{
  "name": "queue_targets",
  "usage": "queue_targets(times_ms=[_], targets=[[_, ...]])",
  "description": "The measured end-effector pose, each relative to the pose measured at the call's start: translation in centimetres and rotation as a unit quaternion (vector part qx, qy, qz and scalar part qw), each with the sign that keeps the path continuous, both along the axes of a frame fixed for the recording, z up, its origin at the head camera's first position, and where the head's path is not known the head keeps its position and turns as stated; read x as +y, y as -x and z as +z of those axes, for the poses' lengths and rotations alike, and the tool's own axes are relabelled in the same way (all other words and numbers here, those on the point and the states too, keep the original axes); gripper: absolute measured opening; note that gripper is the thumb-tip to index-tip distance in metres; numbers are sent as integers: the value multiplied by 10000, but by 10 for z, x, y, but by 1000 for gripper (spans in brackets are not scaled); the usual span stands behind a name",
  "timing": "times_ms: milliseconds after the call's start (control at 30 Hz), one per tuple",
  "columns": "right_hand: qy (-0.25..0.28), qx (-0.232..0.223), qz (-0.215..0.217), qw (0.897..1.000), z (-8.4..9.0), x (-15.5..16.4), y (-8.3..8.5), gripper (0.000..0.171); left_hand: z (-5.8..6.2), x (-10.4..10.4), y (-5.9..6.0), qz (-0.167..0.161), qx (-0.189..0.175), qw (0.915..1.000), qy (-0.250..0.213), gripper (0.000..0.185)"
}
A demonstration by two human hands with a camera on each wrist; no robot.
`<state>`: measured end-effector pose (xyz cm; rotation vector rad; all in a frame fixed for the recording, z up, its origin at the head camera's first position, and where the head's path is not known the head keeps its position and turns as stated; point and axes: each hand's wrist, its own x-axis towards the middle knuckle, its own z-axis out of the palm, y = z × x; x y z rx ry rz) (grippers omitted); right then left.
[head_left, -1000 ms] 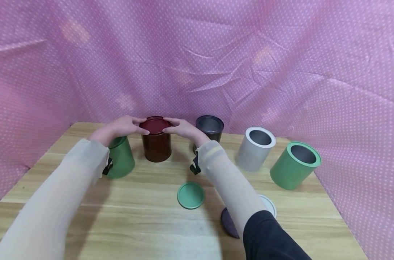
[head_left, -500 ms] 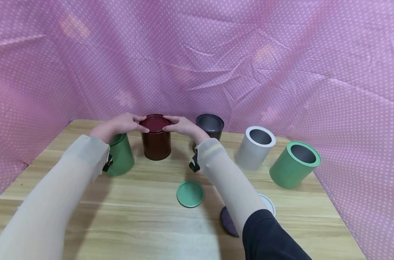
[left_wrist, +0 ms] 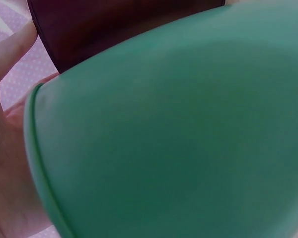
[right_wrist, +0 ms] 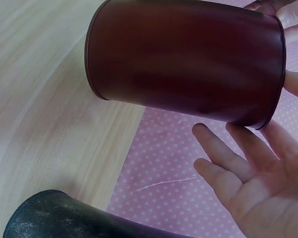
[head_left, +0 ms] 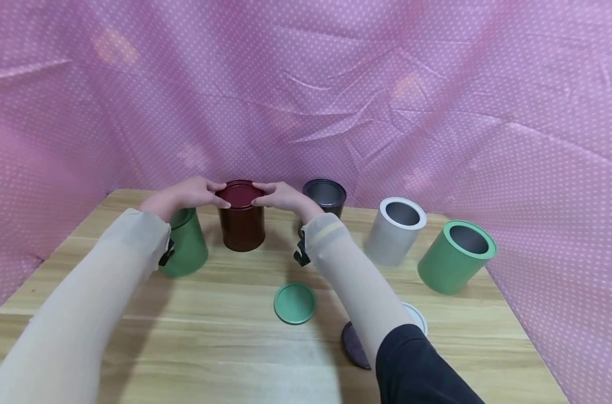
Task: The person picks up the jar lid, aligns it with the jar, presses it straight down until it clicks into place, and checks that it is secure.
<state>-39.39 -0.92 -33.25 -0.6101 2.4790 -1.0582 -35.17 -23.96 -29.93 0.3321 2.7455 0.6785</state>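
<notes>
A dark red can (head_left: 242, 227) with a red lid (head_left: 241, 194) on its top stands upright at the back left of the table. My left hand (head_left: 187, 193) touches the can's top edge from the left, thumb and fingers spread apart. Opposite it, my right hand (head_left: 286, 197) lies along the right side of the same edge. In the right wrist view, its lower fingers (right_wrist: 221, 171) stretch out loosely beside the can. Under my left wrist is a green can (head_left: 187, 247), which fills most of the left wrist view and hides part of that hand.
A dark grey can (head_left: 325, 194) stands uncovered behind my right forearm. Farther right are an open white can (head_left: 394, 235) and an open green can (head_left: 452, 261). A green lid (head_left: 295, 303) lies mid-table; a dark purple lid (head_left: 354, 348) and a white lid (head_left: 418, 317) are partly hidden by my right arm.
Both hands stay at the rim of the dark red can and nothing on the table moves. Only the head view shifts slightly.
</notes>
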Motion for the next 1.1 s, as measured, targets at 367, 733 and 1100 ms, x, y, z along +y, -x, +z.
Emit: queue_targets(times_ms=[367, 733, 1100], targets=[[104, -133, -53, 9998, -1, -2, -2, 61, 0, -3, 1, -46, 60, 10000, -25, 74], [78, 113, -86, 9999, -5, -1, -4, 61, 1, -2, -4, -4, 56, 10000, -36, 74], [282, 214, -170, 9992, -9, -1, -12, 61, -1, 1, -9, 39, -27, 10000, -28, 73]])
